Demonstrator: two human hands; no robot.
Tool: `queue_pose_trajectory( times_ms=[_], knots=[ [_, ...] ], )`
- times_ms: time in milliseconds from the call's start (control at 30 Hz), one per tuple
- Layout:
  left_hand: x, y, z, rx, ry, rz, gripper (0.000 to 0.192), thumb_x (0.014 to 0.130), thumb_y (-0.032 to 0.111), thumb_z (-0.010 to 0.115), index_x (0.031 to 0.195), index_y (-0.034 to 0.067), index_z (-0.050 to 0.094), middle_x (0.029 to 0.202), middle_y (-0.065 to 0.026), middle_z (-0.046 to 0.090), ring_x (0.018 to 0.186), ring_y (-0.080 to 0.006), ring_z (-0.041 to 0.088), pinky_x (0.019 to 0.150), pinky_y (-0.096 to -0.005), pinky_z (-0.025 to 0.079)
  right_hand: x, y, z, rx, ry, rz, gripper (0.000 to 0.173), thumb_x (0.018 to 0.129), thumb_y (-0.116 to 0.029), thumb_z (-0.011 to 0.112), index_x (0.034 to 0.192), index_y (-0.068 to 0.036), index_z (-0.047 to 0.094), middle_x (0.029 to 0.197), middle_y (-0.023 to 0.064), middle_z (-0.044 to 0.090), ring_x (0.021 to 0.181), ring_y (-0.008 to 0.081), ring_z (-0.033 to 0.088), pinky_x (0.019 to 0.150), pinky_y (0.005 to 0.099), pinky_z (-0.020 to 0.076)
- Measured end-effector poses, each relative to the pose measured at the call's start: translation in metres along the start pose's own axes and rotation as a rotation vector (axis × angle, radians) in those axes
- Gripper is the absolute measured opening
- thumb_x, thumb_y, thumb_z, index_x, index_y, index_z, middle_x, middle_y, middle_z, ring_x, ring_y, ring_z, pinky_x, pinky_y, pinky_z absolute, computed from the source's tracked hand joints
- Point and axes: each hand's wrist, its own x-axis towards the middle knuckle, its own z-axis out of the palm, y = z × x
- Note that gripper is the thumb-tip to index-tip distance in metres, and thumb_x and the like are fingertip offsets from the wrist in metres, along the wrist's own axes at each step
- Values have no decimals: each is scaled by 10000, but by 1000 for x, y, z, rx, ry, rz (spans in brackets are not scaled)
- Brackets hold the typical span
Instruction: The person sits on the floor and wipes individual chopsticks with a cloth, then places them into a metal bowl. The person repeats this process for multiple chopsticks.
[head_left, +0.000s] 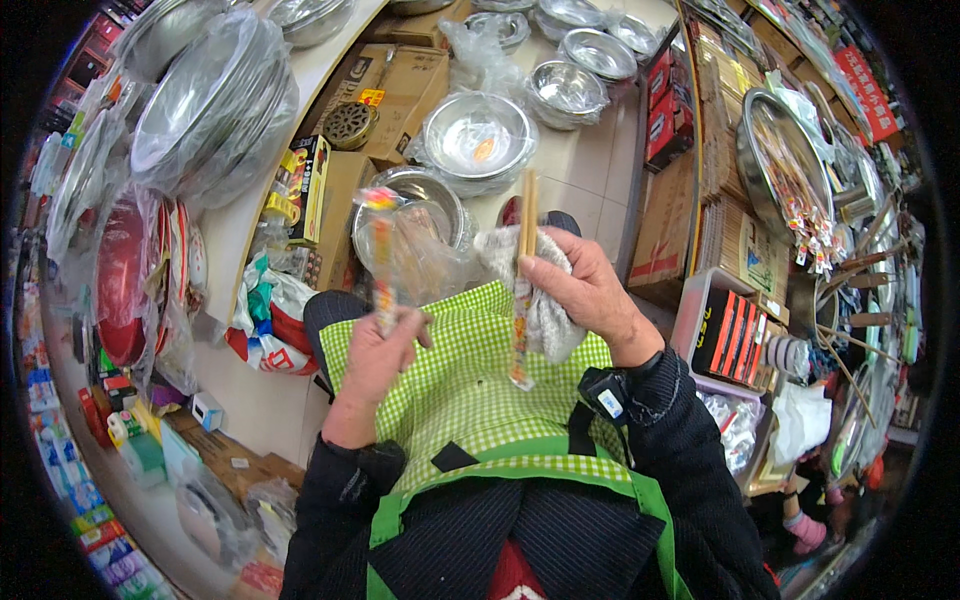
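Note:
My right hand (585, 289) holds a pair of wooden chopsticks (529, 210) upright, their lower part in a printed paper or plastic sleeve, along with a grey-white cloth (553, 330). My left hand (382, 356), blurred, grips a narrow printed wrapper (382, 270) with a yellow and red pattern; whether anything is inside it cannot be told. Both hands are above a green checked apron (480, 390) over my lap. Beyond them a metal basin (450, 202) holds plastic film and what look like wrapped chopsticks (416, 232). A steel basin (478, 139) in plastic film stands behind it.
Stacked wrapped basins (202, 105) stand at the left, by a cardboard box (397, 90). At the right, a large metal bowl (750, 165) holds many wrapped chopsticks (795, 187), above cartons and a plastic bin (694, 300). Part of another person, a pink sleeve (808, 531), shows at the lower right.

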Motion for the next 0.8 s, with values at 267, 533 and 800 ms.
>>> queue_pose_trajectory(
  times_ms=[267,533,800],
  knots=[
    [19,57,5,-102,55,255,241,949,135,553,1108,-38,602,713,-17,571,498,-39,436,464,-180,332,5,19,29,-195,-217,59,271,927,-212,595,1102,-7,625,824,-18,626,705,64,544,633,246,471],
    [31,57,16,-65,-14,265,142,929,160,616,946,20,616,672,25,548,514,-24,427,464,-185,328,10,7,23,-37,-63,156,297,936,-239,599,1129,-14,621,856,-25,638,743,50,555,653,223,476],
    [36,41,36,-61,8,300,122,898,99,631,930,-12,671,754,39,612,663,-26,521,580,-220,437,30,4,43,-327,4,-114,446,999,-331,418,1285,1,502,1243,193,583,1147,279,557,957,342,426]
  ],
)
